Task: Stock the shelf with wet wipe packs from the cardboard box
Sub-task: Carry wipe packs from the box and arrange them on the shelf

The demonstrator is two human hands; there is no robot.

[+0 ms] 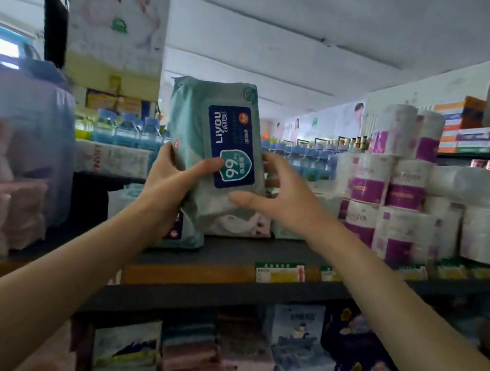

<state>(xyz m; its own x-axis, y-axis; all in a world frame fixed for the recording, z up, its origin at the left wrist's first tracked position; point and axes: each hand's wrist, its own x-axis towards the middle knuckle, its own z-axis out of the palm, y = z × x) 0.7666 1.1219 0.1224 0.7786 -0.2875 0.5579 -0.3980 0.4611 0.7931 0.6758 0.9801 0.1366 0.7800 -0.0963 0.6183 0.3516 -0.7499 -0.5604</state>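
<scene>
While the wet wipe pack [211,148] is being held upright above the front edge of the shelf [223,280], it's being pinched at its lower left by the left hand [172,174], thumb across the front, and steadied on its right side by the right hand [281,190], whose fingers are being kept pretty much straight against it. It's probably being kept label-out so it gets faced properly, and it looks like it's being lined up beside another pack [188,234] already lying on the shelf near that edge, with toilet rolls [399,208] being left alone further right; no cardboard box is being shown anywhere.
</scene>
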